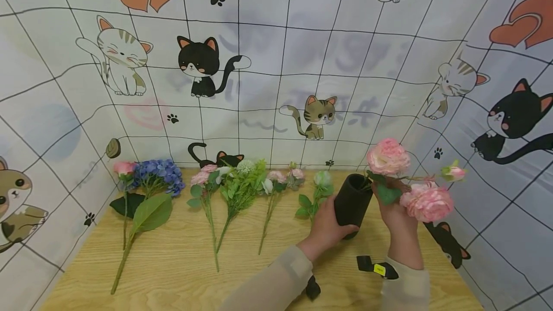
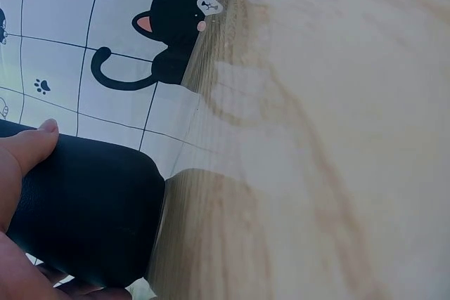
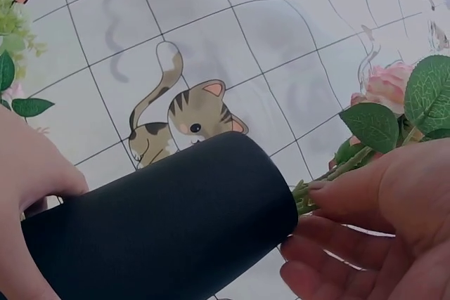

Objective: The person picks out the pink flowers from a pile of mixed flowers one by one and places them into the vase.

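My left hand (image 1: 326, 229) grips a black cylindrical vase (image 1: 352, 208), which leans with its mouth toward the upper right. In the left wrist view, the thumb lies along the side of the vase (image 2: 91, 209) near its base. My right hand (image 1: 397, 220) holds a spray of pink peonies (image 1: 427, 201) just beside the vase's mouth. Up close in the right wrist view, thumb and fingers of the right hand (image 3: 380, 209) pinch the green stem at the rim of the vase (image 3: 169, 223). The stem's end is hidden, apparently inside the vase.
Along the back of the wooden table (image 1: 181, 263) lie a blue hydrangea (image 1: 159, 176), a pink flower (image 1: 124, 169), green foliage (image 1: 237, 191), small pink blooms (image 1: 276, 176) and a white flower (image 1: 322, 178). Black pieces (image 1: 364, 263) lie near my forearms. Cat-print cloth surrounds the table.
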Demonstrator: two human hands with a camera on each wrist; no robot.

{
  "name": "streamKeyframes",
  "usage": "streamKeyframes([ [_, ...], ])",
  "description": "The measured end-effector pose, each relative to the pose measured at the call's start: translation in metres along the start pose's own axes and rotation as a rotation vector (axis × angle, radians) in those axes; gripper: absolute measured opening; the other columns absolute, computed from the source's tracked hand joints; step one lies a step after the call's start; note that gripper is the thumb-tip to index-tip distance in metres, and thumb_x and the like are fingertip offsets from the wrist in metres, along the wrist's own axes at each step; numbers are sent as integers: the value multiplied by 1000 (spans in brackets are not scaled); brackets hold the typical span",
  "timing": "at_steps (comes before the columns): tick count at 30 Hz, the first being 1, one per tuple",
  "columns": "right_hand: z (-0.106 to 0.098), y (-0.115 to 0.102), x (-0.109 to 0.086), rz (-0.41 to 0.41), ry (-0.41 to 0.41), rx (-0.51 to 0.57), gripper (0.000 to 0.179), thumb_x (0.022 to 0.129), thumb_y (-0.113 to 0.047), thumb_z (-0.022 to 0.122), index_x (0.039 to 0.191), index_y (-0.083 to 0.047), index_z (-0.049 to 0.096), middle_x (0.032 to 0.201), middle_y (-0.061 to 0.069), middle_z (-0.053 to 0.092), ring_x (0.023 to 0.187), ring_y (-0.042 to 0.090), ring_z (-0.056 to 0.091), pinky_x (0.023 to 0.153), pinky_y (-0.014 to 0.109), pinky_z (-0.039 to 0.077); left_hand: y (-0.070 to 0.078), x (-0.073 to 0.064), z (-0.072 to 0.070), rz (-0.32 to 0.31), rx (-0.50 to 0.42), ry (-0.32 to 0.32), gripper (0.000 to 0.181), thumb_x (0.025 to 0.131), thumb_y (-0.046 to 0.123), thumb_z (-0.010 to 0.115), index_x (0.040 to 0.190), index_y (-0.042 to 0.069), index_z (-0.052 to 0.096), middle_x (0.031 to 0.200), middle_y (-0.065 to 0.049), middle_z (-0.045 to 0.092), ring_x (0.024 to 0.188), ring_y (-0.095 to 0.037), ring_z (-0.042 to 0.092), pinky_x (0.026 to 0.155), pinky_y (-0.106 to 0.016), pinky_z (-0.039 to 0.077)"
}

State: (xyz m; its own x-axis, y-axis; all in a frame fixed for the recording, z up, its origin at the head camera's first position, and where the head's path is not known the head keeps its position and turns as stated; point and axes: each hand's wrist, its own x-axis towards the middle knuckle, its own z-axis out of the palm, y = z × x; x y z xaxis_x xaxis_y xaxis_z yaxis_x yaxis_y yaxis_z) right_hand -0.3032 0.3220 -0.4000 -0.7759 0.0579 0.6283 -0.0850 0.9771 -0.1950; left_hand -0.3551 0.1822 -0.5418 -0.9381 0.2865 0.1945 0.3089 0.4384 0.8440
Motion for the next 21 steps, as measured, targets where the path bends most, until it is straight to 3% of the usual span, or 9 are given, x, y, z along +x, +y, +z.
streamKeyframes([
  [1,-1,1,1,51,-53,77,28,101,-9,68,107,16,60,100,37,67,104,56,63,105,68,46,0,0,0,0,-3,-1,98,82,51,91,160,23,39,149,-2,57,130,-19,60,106,-40,53],
  [3,-3,3,3,125,-159,163,29,105,-11,64,110,17,61,109,38,67,109,56,63,103,67,49,0,0,0,-1,-7,-3,98,82,51,91,160,23,39,148,-2,57,129,-18,60,106,-40,53],
  [6,-3,4,3,316,-239,385,38,108,-16,59,138,8,61,139,35,62,131,52,60,111,64,48,0,0,0,-4,-11,-4,97,82,51,91,159,24,39,147,-1,57,128,-18,60,105,-40,54],
  [8,-3,4,3,391,-261,449,42,109,-18,57,143,6,59,139,33,64,125,50,66,101,53,59,0,1,0,-7,-10,-5,96,82,51,91,159,24,40,146,-1,58,127,-18,61,105,-40,54],
  [10,-2,3,3,448,-280,480,45,110,-21,55,147,5,55,141,33,63,122,50,69,97,51,61,1,1,0,-9,-10,-3,96,82,50,92,159,24,40,145,-1,58,127,-17,61,105,-39,54],
  [13,-1,4,4,491,-291,534,49,109,-19,54,153,2,48,149,31,56,127,50,66,99,48,61,0,2,1,-10,-12,1,96,81,50,92,159,24,41,145,0,59,127,-16,61,105,-39,54],
  [14,0,5,5,502,-329,554,53,110,-18,51,157,3,41,153,32,51,130,51,64,103,52,58,0,2,1,-9,-10,4,97,82,50,92,159,24,41,145,0,59,126,-16,61,104,-39,54],
  [19,5,16,8,524,-450,587,70,107,-15,49,166,4,18,159,35,41,136,51,58,97,40,61,-2,3,2,-3,3,10,97,83,52,91,160,24,40,145,-2,59,126,-20,62,102,-41,55],
  [21,7,21,7,519,-501,619,69,107,-15,48,165,6,18,160,36,39,140,53,54,102,43,58,-1,3,1,-4,0,8,96,82,52,91,160,25,40,145,-2,59,125,-20,63,101,-41,55],
])
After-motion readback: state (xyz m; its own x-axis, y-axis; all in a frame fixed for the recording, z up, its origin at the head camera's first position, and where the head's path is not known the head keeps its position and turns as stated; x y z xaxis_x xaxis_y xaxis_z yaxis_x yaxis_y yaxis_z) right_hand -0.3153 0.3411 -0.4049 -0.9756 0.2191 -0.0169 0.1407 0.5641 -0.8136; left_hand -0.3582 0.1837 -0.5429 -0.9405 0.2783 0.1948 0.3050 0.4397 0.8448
